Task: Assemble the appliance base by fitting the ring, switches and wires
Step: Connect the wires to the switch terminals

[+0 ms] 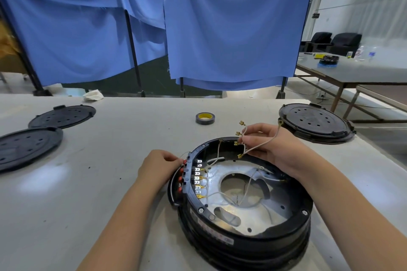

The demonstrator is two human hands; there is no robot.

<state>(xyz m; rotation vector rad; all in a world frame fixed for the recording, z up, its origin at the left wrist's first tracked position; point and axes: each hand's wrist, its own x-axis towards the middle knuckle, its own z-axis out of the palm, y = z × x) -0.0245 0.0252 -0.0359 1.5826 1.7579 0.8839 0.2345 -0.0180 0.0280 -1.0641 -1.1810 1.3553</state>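
Head view: wiring step; right hand (271,145) pinches loose wires (259,146), left hand (160,164) pinches switches (181,174) on base (242,233); next, push 1 connector onto a terminal

Left hand (159,166): fingertips tucked against the red switches (181,179) on the base's (246,222) outer wall, so can't tell if they pinch the thin wire there or just press a switch. Right hand (269,146): palm side hidden; where the white wires (262,144) run through the fingers isn't visible. Wires dropping into the centre hole (244,191) vanish in shadow. Label (211,232) on the base's side: text too small to read. Lower stacked rings cut off by the bottom edge. Left lid (26,147) clipped by the left edge. Items on the far table (356,70) too small and blurred to identify.
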